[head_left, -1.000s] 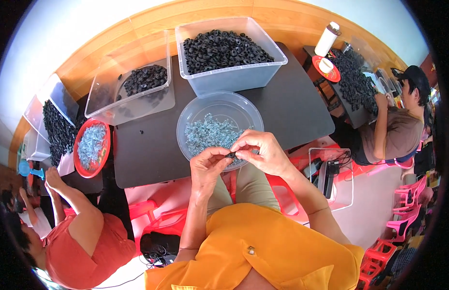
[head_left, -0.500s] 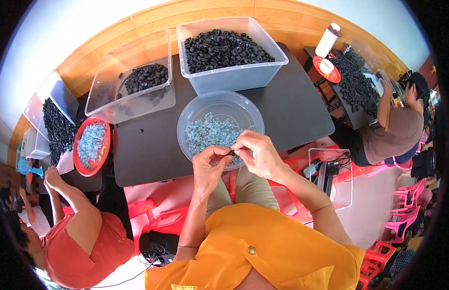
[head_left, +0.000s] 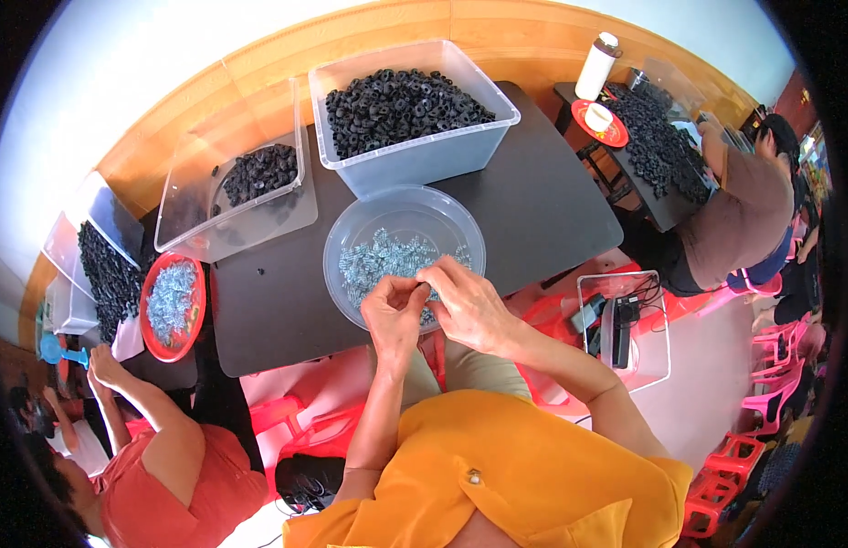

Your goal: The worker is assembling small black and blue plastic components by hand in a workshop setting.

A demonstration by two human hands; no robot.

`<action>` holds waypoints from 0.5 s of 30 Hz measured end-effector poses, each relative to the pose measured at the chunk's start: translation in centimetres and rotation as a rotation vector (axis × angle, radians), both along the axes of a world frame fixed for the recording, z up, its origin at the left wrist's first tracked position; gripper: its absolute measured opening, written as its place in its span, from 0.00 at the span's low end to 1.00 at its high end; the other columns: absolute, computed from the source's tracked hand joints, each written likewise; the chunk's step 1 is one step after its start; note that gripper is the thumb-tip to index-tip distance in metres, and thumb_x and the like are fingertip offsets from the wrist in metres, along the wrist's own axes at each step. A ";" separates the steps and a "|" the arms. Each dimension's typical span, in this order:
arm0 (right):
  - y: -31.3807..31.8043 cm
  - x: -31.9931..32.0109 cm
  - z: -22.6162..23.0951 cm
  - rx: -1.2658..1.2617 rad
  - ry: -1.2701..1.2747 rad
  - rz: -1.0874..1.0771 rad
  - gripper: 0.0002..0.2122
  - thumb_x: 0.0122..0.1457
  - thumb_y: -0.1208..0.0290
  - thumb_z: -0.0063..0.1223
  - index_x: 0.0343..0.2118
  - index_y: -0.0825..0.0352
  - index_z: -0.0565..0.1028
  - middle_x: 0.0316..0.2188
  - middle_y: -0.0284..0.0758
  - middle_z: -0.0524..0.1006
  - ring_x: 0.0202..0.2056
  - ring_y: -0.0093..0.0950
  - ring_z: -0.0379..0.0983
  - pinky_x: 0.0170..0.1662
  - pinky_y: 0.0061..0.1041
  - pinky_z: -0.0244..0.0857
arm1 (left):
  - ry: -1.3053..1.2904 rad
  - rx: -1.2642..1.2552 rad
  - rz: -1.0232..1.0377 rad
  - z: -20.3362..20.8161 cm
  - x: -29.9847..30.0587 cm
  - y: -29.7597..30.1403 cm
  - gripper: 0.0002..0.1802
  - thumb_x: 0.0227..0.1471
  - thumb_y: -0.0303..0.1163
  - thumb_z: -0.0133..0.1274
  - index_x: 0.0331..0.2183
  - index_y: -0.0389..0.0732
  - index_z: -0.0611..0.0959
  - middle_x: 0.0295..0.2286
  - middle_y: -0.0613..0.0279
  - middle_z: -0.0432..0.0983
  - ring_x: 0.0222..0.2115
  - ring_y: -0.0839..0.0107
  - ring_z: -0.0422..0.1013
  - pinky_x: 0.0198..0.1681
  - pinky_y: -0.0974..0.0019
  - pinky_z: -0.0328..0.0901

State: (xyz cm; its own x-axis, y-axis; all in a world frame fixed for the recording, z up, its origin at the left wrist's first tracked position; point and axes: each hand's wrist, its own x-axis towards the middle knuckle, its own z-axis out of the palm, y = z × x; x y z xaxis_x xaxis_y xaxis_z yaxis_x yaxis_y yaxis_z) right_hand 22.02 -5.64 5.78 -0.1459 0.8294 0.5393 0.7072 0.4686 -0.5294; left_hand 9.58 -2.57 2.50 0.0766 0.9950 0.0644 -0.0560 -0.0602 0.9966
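My left hand (head_left: 394, 316) and my right hand (head_left: 471, 309) meet over the near edge of a round clear basin (head_left: 469, 219). Both are closed, thumbs and fingers pinched together on a small black part that the fingertips now almost wholly cover. Beneath and beyond them, the basin holds a heap of small, pale blue, spring-like pieces (head_left: 383, 256). Just behind it stands a large clear bin (head_left: 424, 163), filled with black ring-shaped parts (head_left: 401, 110).
On the dark table (head_left: 542, 196), a tilted clear bin (head_left: 246, 239) holds fewer black parts. To its left, a red tray (head_left: 202, 315) carries more pale blue pieces beside a seated person in red (head_left: 200, 470). Another person (head_left: 739, 215) works at a right-hand table with black parts.
My hands have drawn closer together, and the black part that showed between the fingertips is now mostly hidden. The whole view has shifted slightly.
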 end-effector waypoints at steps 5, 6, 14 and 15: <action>0.5 -0.2 -0.9 0.103 -0.174 -0.017 0.16 0.39 0.82 0.51 0.34 0.66 0.64 0.26 0.37 0.66 0.28 0.35 0.68 0.27 0.31 0.67 | -0.067 -0.051 0.020 0.1 -0.1 -0.2 0.05 0.39 0.17 0.55 0.23 0.34 0.77 0.21 0.65 0.74 0.22 0.80 0.69 0.26 0.77 0.64; 0.6 -0.3 -0.9 0.108 -0.172 -0.020 0.16 0.39 0.82 0.51 0.34 0.66 0.64 0.26 0.37 0.66 0.28 0.35 0.68 0.27 0.31 0.67 | -0.065 -0.047 0.018 0.1 -0.2 -0.1 0.05 0.39 0.17 0.55 0.23 0.34 0.77 0.21 0.65 0.74 0.22 0.80 0.69 0.26 0.77 0.64; 1.5 -1.7 0.5 0.228 -0.334 0.078 0.18 0.37 0.80 0.51 0.35 0.68 0.65 0.25 0.35 0.67 0.26 0.31 0.68 0.27 0.26 0.67 | -0.392 -0.090 -0.043 -0.8 -1.8 1.1 0.04 0.40 0.17 0.55 0.23 0.34 0.77 0.23 0.62 0.75 0.24 0.77 0.71 0.29 0.75 0.66; 1.5 -1.8 0.6 0.230 -0.335 0.077 0.18 0.37 0.80 0.51 0.35 0.68 0.65 0.25 0.35 0.67 0.26 0.31 0.68 0.27 0.26 0.67 | -0.392 -0.087 -0.043 -0.6 -2.1 1.2 0.04 0.40 0.17 0.55 0.23 0.34 0.77 0.23 0.62 0.75 0.24 0.77 0.71 0.29 0.75 0.66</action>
State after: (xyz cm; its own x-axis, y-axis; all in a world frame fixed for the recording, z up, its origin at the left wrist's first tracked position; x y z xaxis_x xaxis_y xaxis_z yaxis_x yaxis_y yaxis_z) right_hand 20.18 -4.12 6.37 -0.4020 0.6725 0.6214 0.7809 0.6062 -0.1509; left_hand 7.50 -1.34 1.93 0.1050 0.9944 0.0127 -0.4338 0.0343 0.9003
